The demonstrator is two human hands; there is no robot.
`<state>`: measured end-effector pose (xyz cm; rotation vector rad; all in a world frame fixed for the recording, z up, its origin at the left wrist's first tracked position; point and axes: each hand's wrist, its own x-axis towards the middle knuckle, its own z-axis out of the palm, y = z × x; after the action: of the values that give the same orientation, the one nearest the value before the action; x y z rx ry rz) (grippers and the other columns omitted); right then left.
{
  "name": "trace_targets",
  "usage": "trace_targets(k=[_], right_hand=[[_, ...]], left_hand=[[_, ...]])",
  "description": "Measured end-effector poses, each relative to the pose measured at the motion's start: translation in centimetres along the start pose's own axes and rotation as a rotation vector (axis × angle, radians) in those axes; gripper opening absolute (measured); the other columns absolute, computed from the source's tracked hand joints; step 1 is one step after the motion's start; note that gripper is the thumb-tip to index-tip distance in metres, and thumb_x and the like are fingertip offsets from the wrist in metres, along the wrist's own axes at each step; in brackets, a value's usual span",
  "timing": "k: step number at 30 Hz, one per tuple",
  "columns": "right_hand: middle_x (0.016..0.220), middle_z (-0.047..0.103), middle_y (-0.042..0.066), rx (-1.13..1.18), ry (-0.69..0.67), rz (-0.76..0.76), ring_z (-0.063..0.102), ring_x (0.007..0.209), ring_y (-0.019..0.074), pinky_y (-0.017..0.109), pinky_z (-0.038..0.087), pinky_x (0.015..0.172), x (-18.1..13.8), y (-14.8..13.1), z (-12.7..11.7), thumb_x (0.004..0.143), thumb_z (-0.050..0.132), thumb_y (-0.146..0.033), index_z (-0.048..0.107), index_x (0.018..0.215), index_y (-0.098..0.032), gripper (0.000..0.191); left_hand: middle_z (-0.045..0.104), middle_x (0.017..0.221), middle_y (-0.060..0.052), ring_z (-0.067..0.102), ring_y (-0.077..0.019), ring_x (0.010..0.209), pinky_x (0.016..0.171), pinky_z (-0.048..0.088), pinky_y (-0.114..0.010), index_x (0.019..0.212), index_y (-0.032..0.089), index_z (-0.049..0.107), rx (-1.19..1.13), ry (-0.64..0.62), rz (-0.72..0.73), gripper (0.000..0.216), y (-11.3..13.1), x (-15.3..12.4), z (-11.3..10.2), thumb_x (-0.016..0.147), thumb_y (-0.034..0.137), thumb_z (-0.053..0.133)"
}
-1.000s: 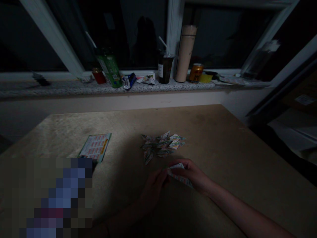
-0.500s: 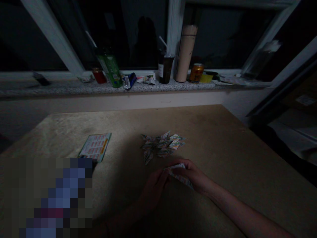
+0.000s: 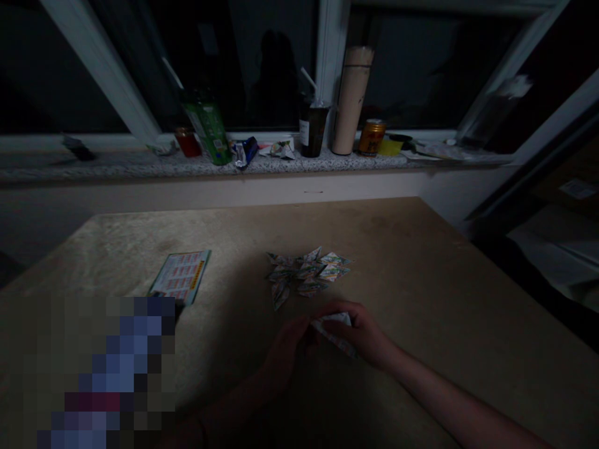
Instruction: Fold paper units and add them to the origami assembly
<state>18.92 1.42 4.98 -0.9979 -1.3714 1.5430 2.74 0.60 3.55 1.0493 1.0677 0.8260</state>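
A partly folded sheet of printed paper (image 3: 337, 337) is held low over the table, near its middle. My right hand (image 3: 358, 327) grips it from the right, thumb on top and fingers curled round the far side. My left hand (image 3: 292, 343), deep in shadow, has its fingers closed at the paper's left corner. Just beyond my hands lie several folded paper pieces (image 3: 309, 271) with pointed ends and the same kind of print, grouped close together.
A printed card or booklet (image 3: 180, 274) lies at the left of the brown table (image 3: 397, 249), beside a pixelated patch. On the stone windowsill (image 3: 281, 165) stand a green bottle (image 3: 208, 128), a dark cup with a straw (image 3: 312, 131), a pink flask (image 3: 350, 103) and an orange can (image 3: 372, 137).
My left hand's fingers have shifted slightly at the paper's left corner, and the paper has turned a little in my right hand. The folded pieces on the table have not moved.
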Motion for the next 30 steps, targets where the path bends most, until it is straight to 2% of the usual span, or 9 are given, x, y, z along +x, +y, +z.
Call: trace_targets(k=[3, 9, 14, 18, 22, 28, 30], right_hand=[[0.082, 0.067, 0.003, 0.012, -0.035, 0.001, 0.061, 0.073, 0.0152, 0.026, 0.046, 0.066, -0.1, 0.1, 0.2, 0.076, 0.062, -0.026, 0.066, 0.086, -0.019, 0.013], [0.081, 0.066, 0.002, 0.011, -0.033, -0.010, 0.060, 0.074, 0.0150, 0.026, 0.045, 0.067, -0.2, -0.1, 0.4, 0.075, 0.062, -0.024, 0.065, 0.085, -0.019, 0.011], [0.080, 0.058, -0.001, 0.057, 0.009, -0.033, 0.054, 0.075, 0.0131, 0.023, 0.043, 0.067, -0.2, -0.6, 0.2, 0.073, 0.065, -0.021, 0.058, 0.088, -0.020, 0.016], [0.072, 0.053, -0.005, 0.149, -0.022, 0.008, 0.050, 0.064, 0.0103, 0.020, 0.041, 0.058, -0.3, -1.0, 0.4, 0.073, 0.064, -0.020, 0.051, 0.090, -0.022, 0.021], [0.077, 0.053, -0.004, 0.105, -0.002, -0.024, 0.050, 0.071, 0.0110, 0.021, 0.040, 0.064, -0.3, -1.1, 0.5, 0.074, 0.063, -0.018, 0.052, 0.087, -0.021, 0.017], [0.075, 0.052, -0.003, 0.019, 0.059, -0.040, 0.050, 0.068, 0.0113, 0.021, 0.040, 0.062, -0.3, -1.0, 0.5, 0.075, 0.061, -0.018, 0.052, 0.086, -0.021, 0.015], [0.075, 0.054, -0.003, -0.010, 0.082, -0.041, 0.050, 0.067, 0.0116, 0.021, 0.040, 0.061, -0.3, -1.0, 0.5, 0.075, 0.061, -0.019, 0.054, 0.088, -0.021, 0.015]], left_hand=[[0.045, 0.049, 0.002, 0.041, -0.0123, 0.050, 0.051, 0.034, -0.024, 0.051, 0.017, 0.053, 0.009, 0.032, -0.040, 0.051, -0.6, 0.2, -0.3, 0.080, 0.054, 0.035], [0.051, 0.058, 0.001, 0.047, -0.0149, 0.060, 0.059, 0.040, -0.026, 0.057, 0.018, 0.056, 0.137, 0.119, -0.006, 0.040, -0.3, -0.2, -0.4, 0.078, 0.050, 0.043], [0.061, 0.080, -0.002, 0.055, -0.0189, 0.080, 0.073, 0.043, -0.028, 0.080, 0.017, 0.063, 0.179, 0.204, -0.080, 0.033, 0.0, -0.6, -0.2, 0.075, 0.047, 0.050], [0.064, 0.089, -0.003, 0.056, -0.0209, 0.090, 0.082, 0.042, -0.030, 0.087, 0.017, 0.064, 0.246, 0.176, -0.059, 0.034, 0.0, -0.8, -0.2, 0.076, 0.046, 0.050], [0.063, 0.103, -0.004, 0.053, -0.0210, 0.101, 0.090, 0.039, -0.030, 0.098, 0.019, 0.062, 0.291, 0.229, -0.051, 0.033, 0.2, -1.1, 0.0, 0.077, 0.041, 0.051], [0.065, 0.079, 0.000, 0.058, -0.0197, 0.082, 0.076, 0.046, -0.029, 0.077, 0.019, 0.063, 0.353, 0.238, 0.047, 0.028, 0.7, -0.7, 0.2, 0.079, 0.043, 0.048], [0.065, 0.080, -0.001, 0.058, -0.0198, 0.083, 0.077, 0.046, -0.029, 0.078, 0.019, 0.062, 0.354, 0.258, 0.053, 0.028, 0.9, -0.6, 0.2, 0.079, 0.042, 0.048]])
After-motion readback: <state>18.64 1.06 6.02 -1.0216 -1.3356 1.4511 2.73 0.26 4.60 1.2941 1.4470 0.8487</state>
